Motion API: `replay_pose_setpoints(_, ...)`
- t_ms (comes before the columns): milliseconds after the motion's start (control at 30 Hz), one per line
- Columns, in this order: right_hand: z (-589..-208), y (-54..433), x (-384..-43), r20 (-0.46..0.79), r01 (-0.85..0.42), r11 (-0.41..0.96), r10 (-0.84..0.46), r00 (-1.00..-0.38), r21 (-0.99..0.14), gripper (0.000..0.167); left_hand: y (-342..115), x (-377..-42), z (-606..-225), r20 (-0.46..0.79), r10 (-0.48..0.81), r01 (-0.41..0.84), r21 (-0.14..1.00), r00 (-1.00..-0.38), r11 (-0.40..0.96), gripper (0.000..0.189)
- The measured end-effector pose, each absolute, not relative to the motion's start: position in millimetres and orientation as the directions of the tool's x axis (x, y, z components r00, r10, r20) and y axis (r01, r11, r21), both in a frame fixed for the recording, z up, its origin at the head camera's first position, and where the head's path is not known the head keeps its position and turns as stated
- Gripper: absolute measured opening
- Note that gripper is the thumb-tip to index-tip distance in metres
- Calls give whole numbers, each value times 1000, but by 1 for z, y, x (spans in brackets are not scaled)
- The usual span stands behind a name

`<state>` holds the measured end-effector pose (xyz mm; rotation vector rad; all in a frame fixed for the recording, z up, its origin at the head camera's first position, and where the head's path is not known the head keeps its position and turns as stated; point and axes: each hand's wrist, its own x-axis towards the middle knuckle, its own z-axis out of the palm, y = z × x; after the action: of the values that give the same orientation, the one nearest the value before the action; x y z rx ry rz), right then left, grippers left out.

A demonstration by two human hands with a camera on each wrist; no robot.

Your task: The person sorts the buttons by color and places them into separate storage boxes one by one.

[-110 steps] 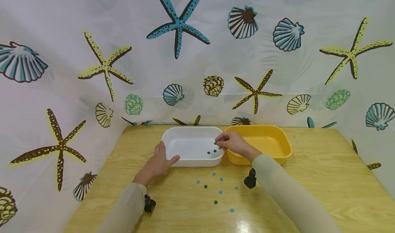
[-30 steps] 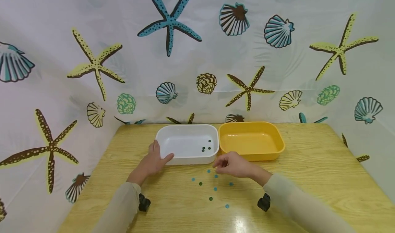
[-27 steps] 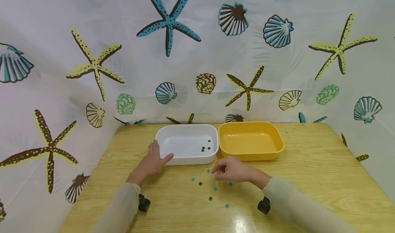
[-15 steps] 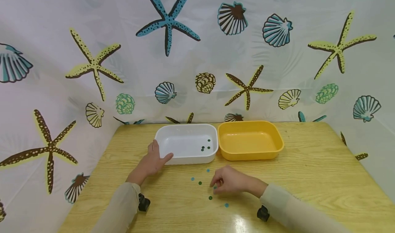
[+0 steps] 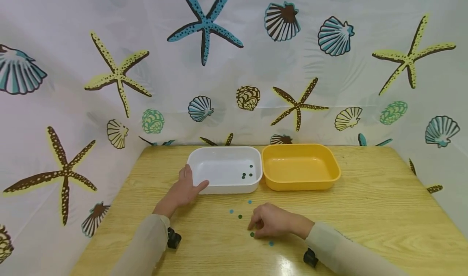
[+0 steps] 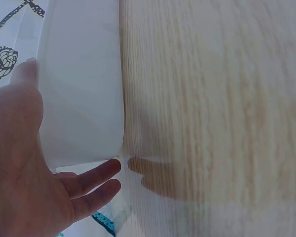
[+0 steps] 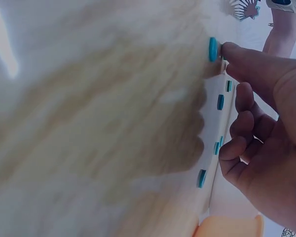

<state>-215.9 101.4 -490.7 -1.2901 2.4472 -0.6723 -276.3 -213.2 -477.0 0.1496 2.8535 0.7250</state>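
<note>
My left hand [image 5: 183,188] lies at the front left corner of a white tub [image 5: 223,190], its thumb along the front rim and fingers on the left end. In the left wrist view its fingers look fairly straight. Low over the table, my right hand [image 5: 272,221] has thumb and forefinger on either side of a green button-like disc [image 5: 252,234]. That disc lies on the table. A blue disc [image 5: 271,243] sits close by, also seen beside the fingertips in the right wrist view. Several green discs [image 5: 243,174] lie inside the white tub. My right hand hides some blue discs.
A yellow tub [image 5: 301,185] stands right beside the white one at the back of the wooden table [image 5: 373,211]. Two blue discs [image 5: 250,202] and another green disc [image 5: 240,216] lie in front of the white tub. A patterned cloth [image 5: 226,77] hangs behind.
My right hand let go of a green disc inside the white tub, then came back and down over the table to another green one. My left hand stayed at the tub's corner.
</note>
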Motion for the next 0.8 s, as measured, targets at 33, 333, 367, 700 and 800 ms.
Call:
replay_pose_setpoints(33, -491, 101, -216, -41, -695, 486, -833, -551, -530, 18, -213, -277, -477, -161, 145, 50, 483, -976, 874, 113)
replay_pose_setpoints(333, -490, 100, -217, -33, -700, 449, -853, -521, -556, 12, -212, -276, -476, -162, 148, 52, 484, -976, 874, 112)
replay_pose_setpoints(367, -490, 100, -217, -34, -698, 445, -855, -518, -561, 11, -212, -276, -476, -163, 148, 52, 481, -976, 875, 112)
replay_pose_setpoints(700, -490, 99, -218, -40, -693, 425, -867, -497, -582, 9, -212, -277, -480, -160, 144, 51, 480, -977, 876, 113)
replay_pose_setpoints(800, -490, 98, -218, -31, -700, 417, -870, -492, -580, 10, -213, -278, -480, -157, 143, 51, 480, -977, 876, 111)
